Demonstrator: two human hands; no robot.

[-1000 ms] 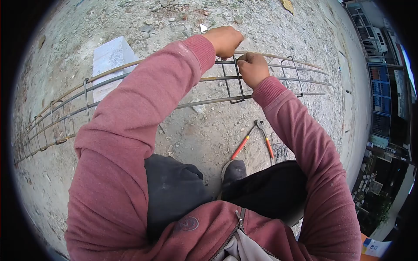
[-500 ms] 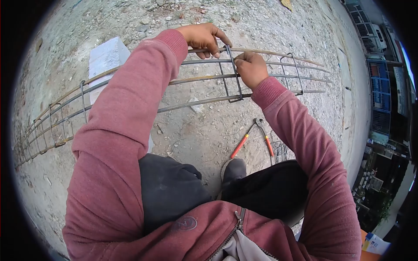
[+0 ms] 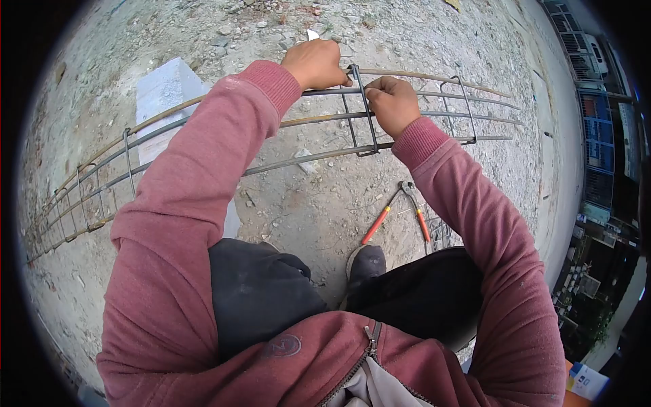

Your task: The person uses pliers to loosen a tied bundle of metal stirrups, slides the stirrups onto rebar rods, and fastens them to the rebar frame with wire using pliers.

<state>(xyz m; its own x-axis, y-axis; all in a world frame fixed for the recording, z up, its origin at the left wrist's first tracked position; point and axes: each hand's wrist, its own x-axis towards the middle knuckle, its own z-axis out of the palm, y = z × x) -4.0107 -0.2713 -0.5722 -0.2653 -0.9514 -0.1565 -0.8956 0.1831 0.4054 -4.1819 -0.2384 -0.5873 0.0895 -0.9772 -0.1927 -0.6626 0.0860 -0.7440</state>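
Observation:
A rebar cage point(image 3: 319, 121) of long steel bars runs across in front of me, with square stirrups around the bars. My left hand point(image 3: 316, 64) is closed at the far top bar, its thumb pointing at the corner of a dark stirrup point(image 3: 366, 112). What its curled fingers hold is hidden. On the other side of that stirrup, my right hand point(image 3: 393, 102) is pinched closed against it, at the second bar; anything between finger and thumb is too small to make out. Nippers point(image 3: 407, 210) with red and yellow handles lie spread on the ground below the cage.
A pale block point(image 3: 166, 91) stands under the cage on the left. Another stirrup point(image 3: 464, 108) sits near the bars' right ends. My shoe point(image 3: 367, 263) is close to the nippers. Rubble covers the ground point(image 3: 291, 197); a fence point(image 3: 597, 149) lines the right.
My left hand has turned and drawn its outstretched index finger back from the stirrup's corner, curling in at the top bar. My right hand stays pinched at the stirrup.

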